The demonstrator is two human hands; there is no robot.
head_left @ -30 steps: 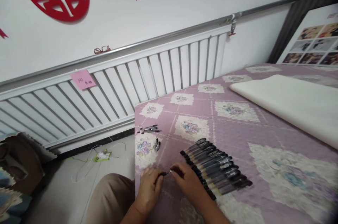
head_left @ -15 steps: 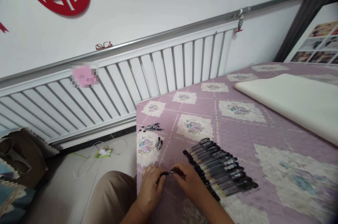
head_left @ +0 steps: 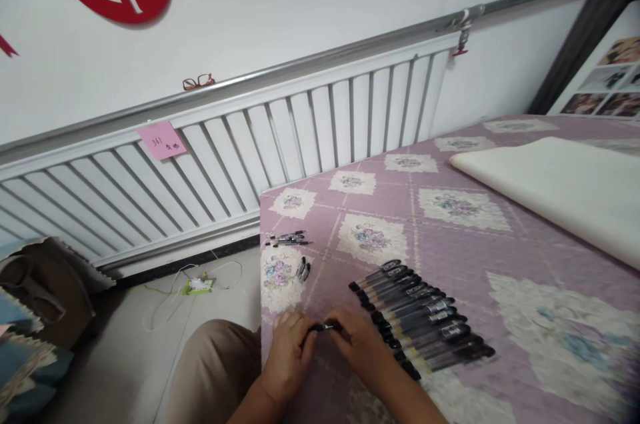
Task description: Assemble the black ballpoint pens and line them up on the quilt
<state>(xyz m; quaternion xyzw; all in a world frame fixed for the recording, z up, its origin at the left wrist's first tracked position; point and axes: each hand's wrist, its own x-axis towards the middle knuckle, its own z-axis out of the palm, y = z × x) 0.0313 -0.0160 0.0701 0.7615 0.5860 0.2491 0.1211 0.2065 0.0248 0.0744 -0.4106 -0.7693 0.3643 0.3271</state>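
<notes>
My left hand point(head_left: 290, 352) and my right hand point(head_left: 357, 344) meet low on the purple flowered bedspread point(head_left: 450, 237), both pinched on one small black pen point(head_left: 323, 327) held between their fingertips. Just right of my right hand lies a slanted row of several black pens point(head_left: 420, 321), side by side. Farther up the spread, near its left edge, sit a small cluster of pen parts point(head_left: 289, 239) and two dark caps point(head_left: 303, 269).
A white folded sheet point(head_left: 550, 187) lies at the bed's far right. A white slatted radiator point(head_left: 225, 157) with a pink note point(head_left: 161, 140) runs along the wall. Red glasses point(head_left: 199, 82) rest on its rail. A bag point(head_left: 35, 284) and a cabled device point(head_left: 197, 285) are on the floor.
The view has drifted slightly, shifting the scene right and down. My hands stay together on the same pen; the row of pens is unmoved on the spread.
</notes>
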